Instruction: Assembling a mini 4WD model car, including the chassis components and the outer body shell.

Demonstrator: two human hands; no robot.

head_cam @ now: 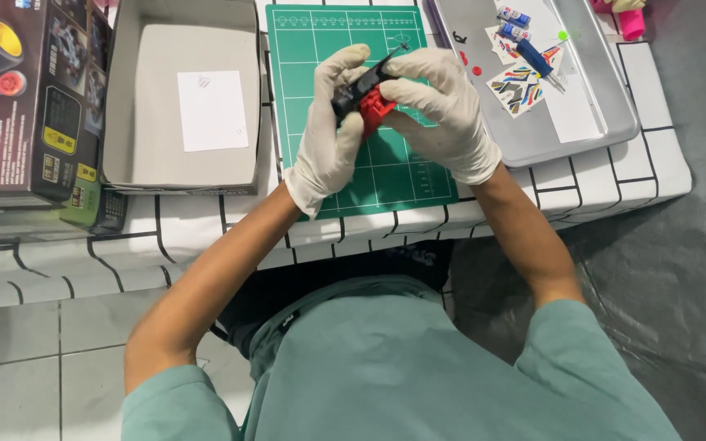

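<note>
Together, both gloved hands, left hand (330, 135) and right hand (443, 110), grip closed on a red-black toy (367, 96) above the green mat (386, 175)

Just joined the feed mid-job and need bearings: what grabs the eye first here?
Two white-gloved hands, left hand and right hand, together grip a small red and black plastic toy part over the green gridded cutting mat at centre. To its right sits a shallow metal tray with colourful sticker sheets; to its left, an open grey cardboard box.
</note>
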